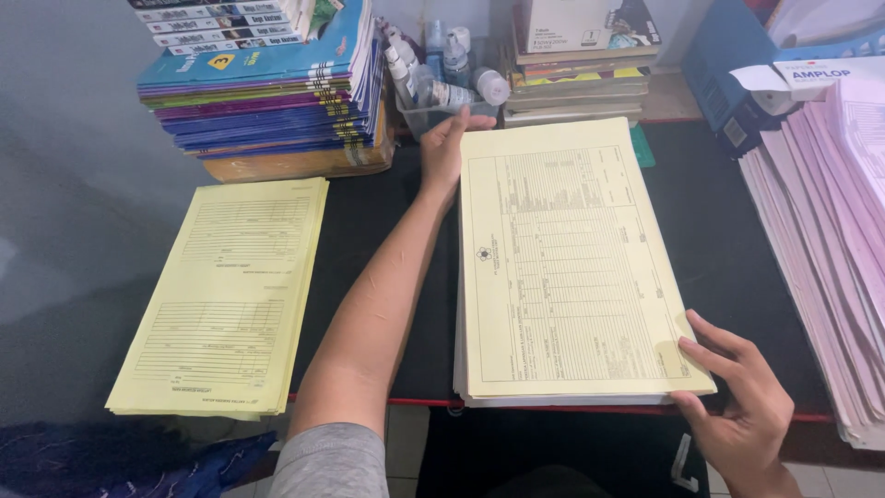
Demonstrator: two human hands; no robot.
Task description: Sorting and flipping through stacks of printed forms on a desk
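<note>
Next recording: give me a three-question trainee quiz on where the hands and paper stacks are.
1. True or false: the left hand rests at the far left corner of the middle stack of yellow forms.
2. Which corner of that stack do the right hand fingers touch? A near right, B far right, C near left.
3. Fill in: the pile at the right edge is a stack of ____ sheets.

Key: 1 true; 2 A; 3 pink.

Left: second yellow form stack [224, 300]. Rear: coloured book pile [267, 88], small bottles [441, 69]. Right: pink paper stack [830, 240], blue box [737, 65].
</note>
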